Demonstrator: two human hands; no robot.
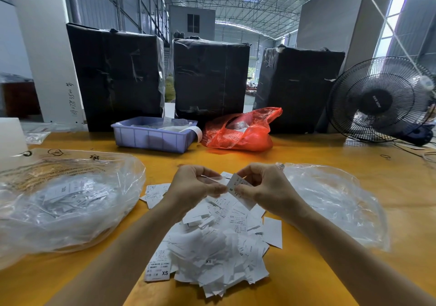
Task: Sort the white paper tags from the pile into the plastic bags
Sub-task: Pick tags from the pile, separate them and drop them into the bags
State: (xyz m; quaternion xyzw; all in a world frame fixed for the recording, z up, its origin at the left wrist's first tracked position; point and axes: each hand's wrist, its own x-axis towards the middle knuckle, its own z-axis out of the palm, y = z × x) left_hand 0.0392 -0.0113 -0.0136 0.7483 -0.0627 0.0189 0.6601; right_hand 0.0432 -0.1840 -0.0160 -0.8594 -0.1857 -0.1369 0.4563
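**Both hands pinch tags above the pile**

Both forearms reach in from the bottom edge and meet over the middle of the counter [306, 157]. The left hand [193, 185] is curled, its fingers [213, 189] closed on a thin, blurred slip; what exactly it holds I cannot tell. The right hand [262, 185] faces it, thumb and fingers pinched shut on a tag [236, 185] marked "S", tilted and held just above the pile. The two hands nearly touch at the fingertips.

The pile [212, 246] of white tags lies loose on the counter under and in front of the hands, slips overlapping at all angles, several printed "XS". A few tags lie scattered at its far left edge.

A clear bag [66, 199] sits to the left of the pile, puffed up, with white tags inside, one reading "XXL". A second clear bag [330, 202] lies to the right, flatter, its contents hard to make out.

The counter is yellow-orange. At its far side stand a blue bin [153, 136], a red bag [240, 131] just beside it, and a black fan [382, 100] at the right. Behind them are three tall black-wrapped bales [210, 77]. Beyond is a large hall with a metal truss roof.
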